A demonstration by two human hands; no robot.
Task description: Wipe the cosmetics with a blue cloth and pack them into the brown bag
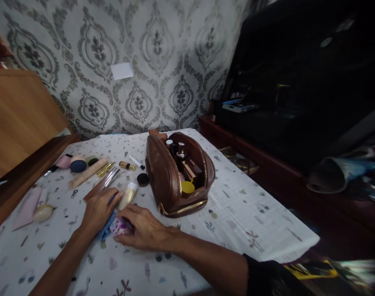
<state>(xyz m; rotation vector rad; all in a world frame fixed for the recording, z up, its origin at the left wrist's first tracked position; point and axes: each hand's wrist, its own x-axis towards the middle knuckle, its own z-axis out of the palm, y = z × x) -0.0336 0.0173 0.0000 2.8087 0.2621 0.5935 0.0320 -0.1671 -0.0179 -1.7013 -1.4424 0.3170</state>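
My right hand is closed around a small pink item with purple spots, partly hidden by my fingers. Beside it, my left hand curls its fingers over a crumpled blue cloth; its fingertips are partly hidden. Just beyond both hands lies a pale yellow bottle with a white cap. A brown makeup bag stands unzipped to the right of them. Inside it are several bottles, a silver-capped bottle and a yellow round lid among them.
Left of the bag lie a black round lid, a gold lipstick tube, a white tube, a long beige tube and makeup sponges. A pink tube lies far left. A dark television stands at right.
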